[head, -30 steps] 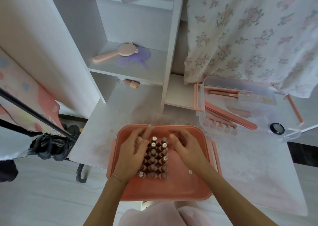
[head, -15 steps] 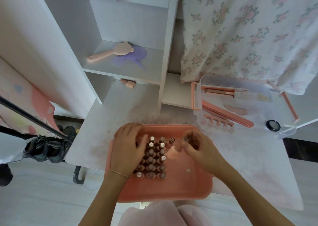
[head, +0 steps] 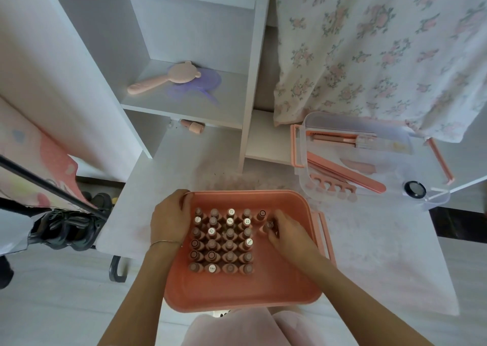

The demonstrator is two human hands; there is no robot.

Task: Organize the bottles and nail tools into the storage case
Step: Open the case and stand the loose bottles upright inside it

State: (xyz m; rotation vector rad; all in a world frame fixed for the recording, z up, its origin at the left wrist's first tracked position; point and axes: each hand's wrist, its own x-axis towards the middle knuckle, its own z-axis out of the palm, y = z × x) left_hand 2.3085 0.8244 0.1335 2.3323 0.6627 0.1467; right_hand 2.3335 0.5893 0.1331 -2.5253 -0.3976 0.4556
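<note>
Desk: white desk [head: 382, 253] fills the middle of the frame, floral cloth [head: 382, 50] hanging over the upper right.
Case: pink case [head: 245, 290] sits at the desk's near edge, bottom center.
Bottles: bottles [head: 222, 240] stand upright in a tight block in the left half of the case, with one more [head: 261, 215] just right of the top row.
Left hand: my left hand [head: 168, 220] is wrapped over the case's upper left rim, fingers curled on it.
Right hand: my right hand [head: 287, 233] pinches a small bottle [head: 269, 225] just right of the block.
Tray: clear tray [head: 311, 187] at right center holds a nail file [head: 345, 171] and toe separator [head: 333, 186].
Shelf: pink brush [head: 164, 80] upper left, a stray bottle [head: 192, 125] lying below it.
</note>
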